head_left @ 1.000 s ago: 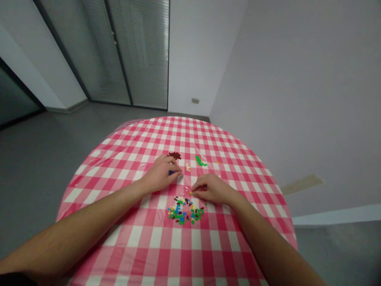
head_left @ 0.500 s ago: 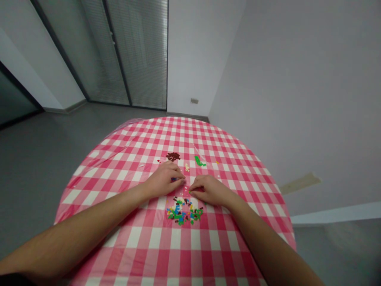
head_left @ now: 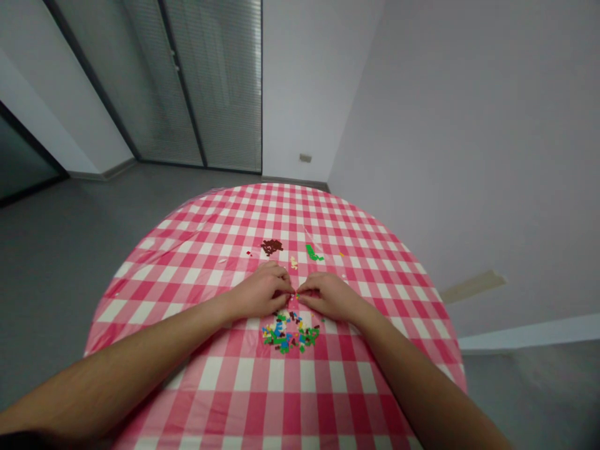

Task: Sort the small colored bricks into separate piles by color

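Observation:
My left hand (head_left: 261, 290) and my right hand (head_left: 332, 297) rest low over the table with their fingertips almost meeting. Both are closed in a pinch. What the left fingers hold, if anything, is too small to make out. At the right fingertips shows a tiny green and yellow piece (head_left: 298, 297). Just below the hands lies a loose pile of small mixed-colour building bricks (head_left: 285, 340). Beyond the left hand is a heap of dark brown bricks (head_left: 271, 247). Farther right lie a group of green bricks (head_left: 312, 252) and a few cream bricks (head_left: 294, 263).
A red-and-white checked cloth (head_left: 300, 400) covers the round table. A few stray bits lie on it, among them a red piece (head_left: 248, 253) and a yellow piece (head_left: 342, 254). A wall (head_left: 469, 156) rises at the right, and a glass partition (head_left: 220, 81) stands behind.
My left hand has shifted slightly down and right, its fingertips now close to the right hand's. The blue spot seen under its fingers is hidden. My right hand has barely moved.

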### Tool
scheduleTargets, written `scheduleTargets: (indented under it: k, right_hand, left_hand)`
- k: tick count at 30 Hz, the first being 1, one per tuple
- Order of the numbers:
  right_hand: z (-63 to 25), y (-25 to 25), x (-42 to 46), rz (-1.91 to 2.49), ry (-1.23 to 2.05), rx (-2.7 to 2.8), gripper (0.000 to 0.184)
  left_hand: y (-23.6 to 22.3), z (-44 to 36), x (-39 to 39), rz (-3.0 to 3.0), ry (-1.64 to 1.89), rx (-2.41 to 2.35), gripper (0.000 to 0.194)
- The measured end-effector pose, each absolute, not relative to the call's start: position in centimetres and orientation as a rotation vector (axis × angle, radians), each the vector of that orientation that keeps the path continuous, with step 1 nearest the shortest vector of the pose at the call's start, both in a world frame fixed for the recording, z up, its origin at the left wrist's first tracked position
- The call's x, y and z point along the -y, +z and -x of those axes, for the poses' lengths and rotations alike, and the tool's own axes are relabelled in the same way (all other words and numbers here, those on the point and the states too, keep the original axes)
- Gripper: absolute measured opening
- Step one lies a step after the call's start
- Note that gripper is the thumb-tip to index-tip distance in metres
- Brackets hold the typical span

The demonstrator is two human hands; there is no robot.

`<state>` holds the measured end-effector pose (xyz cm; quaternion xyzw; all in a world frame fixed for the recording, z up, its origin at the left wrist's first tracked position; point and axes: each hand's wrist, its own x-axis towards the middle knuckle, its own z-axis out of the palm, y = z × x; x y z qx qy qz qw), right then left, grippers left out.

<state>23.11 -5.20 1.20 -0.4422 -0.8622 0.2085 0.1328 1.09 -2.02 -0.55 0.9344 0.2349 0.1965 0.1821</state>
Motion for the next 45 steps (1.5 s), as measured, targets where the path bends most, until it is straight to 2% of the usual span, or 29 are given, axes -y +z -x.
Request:
scheduleTargets:
  k: [11,16,21,30,45]
  right_hand:
    - [-22.8,1.6,5.5,1.249,0.760,2.351,0.011]
    - [-24.0,1.3,4.4,1.526,0.418,2.077,0.010]
    - [-25.6,0.2,3.0,1.854,0.108,2.029,0.020]
    - [-25.8,0.3,2.8,1.928,0.037,2.111,0.028]
    - [-25.8,1.1,3.3,1.920,-0.112,2.298,0.028]
  left_hand:
    - [0.0,-1.0,2.1,-2.620,0.515,-0.613,0.012]
    - [-0.1,-0.9,2.0,-2.612,0.510,-0.614,0.014]
    - [-0.1,-1.0,2.0,-2.599,0.510,-0.609,0.014]
    - [0.1,-0.8,1.9,-2.545,0.482,-0.581,0.016]
    - [0.2,-0.7,1.9,-2.520,0.475,-0.585,0.018]
